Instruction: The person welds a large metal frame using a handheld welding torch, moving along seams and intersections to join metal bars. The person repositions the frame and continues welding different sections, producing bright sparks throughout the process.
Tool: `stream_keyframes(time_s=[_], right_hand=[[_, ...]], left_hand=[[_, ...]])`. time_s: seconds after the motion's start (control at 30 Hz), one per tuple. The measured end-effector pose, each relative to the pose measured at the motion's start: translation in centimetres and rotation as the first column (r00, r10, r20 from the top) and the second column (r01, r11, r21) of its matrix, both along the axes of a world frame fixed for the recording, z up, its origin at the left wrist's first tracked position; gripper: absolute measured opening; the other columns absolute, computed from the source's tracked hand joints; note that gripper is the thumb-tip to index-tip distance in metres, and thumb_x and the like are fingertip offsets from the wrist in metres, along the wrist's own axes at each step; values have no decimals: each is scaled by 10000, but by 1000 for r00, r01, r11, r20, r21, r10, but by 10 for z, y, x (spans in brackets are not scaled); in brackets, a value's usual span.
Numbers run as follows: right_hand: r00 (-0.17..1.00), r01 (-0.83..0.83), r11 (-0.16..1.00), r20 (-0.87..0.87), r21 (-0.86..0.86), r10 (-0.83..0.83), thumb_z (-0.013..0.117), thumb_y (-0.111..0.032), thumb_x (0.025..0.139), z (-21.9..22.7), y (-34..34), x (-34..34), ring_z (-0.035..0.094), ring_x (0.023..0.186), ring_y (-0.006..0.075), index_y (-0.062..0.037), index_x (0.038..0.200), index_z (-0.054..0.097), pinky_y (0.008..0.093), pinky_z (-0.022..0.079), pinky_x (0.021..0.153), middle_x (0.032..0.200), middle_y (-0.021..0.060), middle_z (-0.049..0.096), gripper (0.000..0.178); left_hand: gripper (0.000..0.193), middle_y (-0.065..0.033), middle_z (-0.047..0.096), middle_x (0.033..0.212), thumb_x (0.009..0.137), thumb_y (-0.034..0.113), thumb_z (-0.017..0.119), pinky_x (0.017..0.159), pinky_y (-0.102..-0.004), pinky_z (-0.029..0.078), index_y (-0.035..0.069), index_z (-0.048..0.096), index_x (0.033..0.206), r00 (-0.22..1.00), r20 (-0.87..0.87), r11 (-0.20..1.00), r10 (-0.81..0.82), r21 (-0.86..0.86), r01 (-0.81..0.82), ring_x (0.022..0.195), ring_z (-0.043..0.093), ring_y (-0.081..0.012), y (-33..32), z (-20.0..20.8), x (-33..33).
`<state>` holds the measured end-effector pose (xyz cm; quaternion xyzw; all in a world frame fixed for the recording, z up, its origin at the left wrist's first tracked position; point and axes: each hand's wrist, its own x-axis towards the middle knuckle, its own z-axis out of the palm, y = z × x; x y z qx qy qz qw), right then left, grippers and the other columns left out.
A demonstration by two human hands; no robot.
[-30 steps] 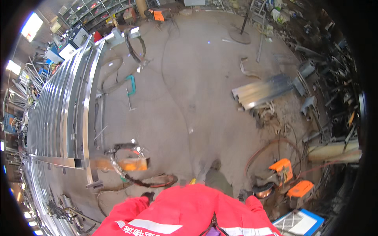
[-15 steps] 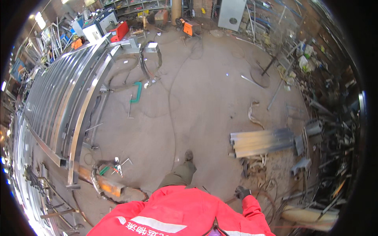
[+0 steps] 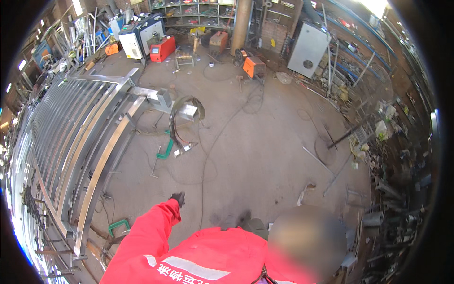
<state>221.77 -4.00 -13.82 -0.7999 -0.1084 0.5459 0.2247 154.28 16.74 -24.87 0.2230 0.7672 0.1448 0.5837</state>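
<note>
My left hand (image 3: pixel 178 199), in a dark glove, is held out in front of my red sleeve (image 3: pixel 153 222), above the bare concrete floor. Its fingers merge into one dark shape, so their spread is unclear; no object shows in it. Nearest to it on the floor are a green clamp (image 3: pixel 166 147) and a thin dark cable (image 3: pixel 203 184). To its left lies a long metal frame of parallel bars (image 3: pixel 101 165). My right hand does not show; a round blurred patch covers the lower right, over that side of my jacket.
A curved hose (image 3: pixel 173 124) rests at the frame's far end. Farther back stand a red machine (image 3: pixel 162 49), an orange machine (image 3: pixel 254 67) and a grey metal cabinet (image 3: pixel 308 49). Metal scraps and rods (image 3: pixel 318 159) lie to the right. Another green clamp (image 3: pixel 118 227) sits at lower left.
My left hand has come into view in front of me, and my right hand has gone out of sight. The room has shifted downward in the picture, showing more of the back.
</note>
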Motion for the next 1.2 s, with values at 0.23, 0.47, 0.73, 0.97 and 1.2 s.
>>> stream_keyframes(time_s=[0.23, 0.47, 0.73, 0.97, 1.2], right_hand=[[974, -224, 973, 56, 57, 221, 532, -273, 952, -24, 268, 64, 596, 595, 271, -150, 992, 601, 437, 493, 540, 859, 49, 629, 147], [834, -544, 820, 228, 177, 503, 528, -301, 953, 28, 580, 66, 606, 596, 283, -146, 987, 603, 457, 506, 552, 875, 47, 635, 175], [802, -598, 792, 89, 123, 591, 550, -327, 947, 52, 860, 14, 644, 661, 288, -126, 1047, 624, 489, 532, 614, 948, 57, 664, 237], [637, -757, 618, -30, -213, 770, 602, -333, 919, -26, 903, -34, 670, 780, 283, -126, 1073, 631, 492, 542, 711, 1010, 70, 679, 260], [-747, -664, -742, 119, -91, 654, 649, -338, 890, -144, 1083, -47, 684, 883, 279, -136, 1065, 629, 487, 544, 793, 1047, 79, 683, 269]], left_hand=[[687, -144, 607, 1284, 974, 627, 430, 915, -501, 491, 47, 509, 1333, 840, 201, 845, 504, 88, -528, 1110, 633, -306, 153, 51, -2], [947, -258, 521, 1401, 910, 761, 392, 1013, -511, 467, -64, 420, 1374, 341, 340, 371, 876, -25, -928, 1256, 551, -386, 216, 95, 21], [939, -180, 648, 980, 881, 807, 387, 856, -448, 548, -38, 507, 1273, -386, 600, -208, 701, -345, -915, 940, 620, -318, 293, 79, -25], [135, -52, 604, 694, 936, 184, 515, 507, -312, 505, 61, 561, 901, -523, 597, -288, 609, -448, -847, 498, 540, -170, 277, 38, -47], [186, 52, 340, 570, 981, 241, 518, 392, -260, 325, 119, 500, 841, -335, 790, -225, 513, -253, -941, 413, 355, -92, 284, 175, 3]])
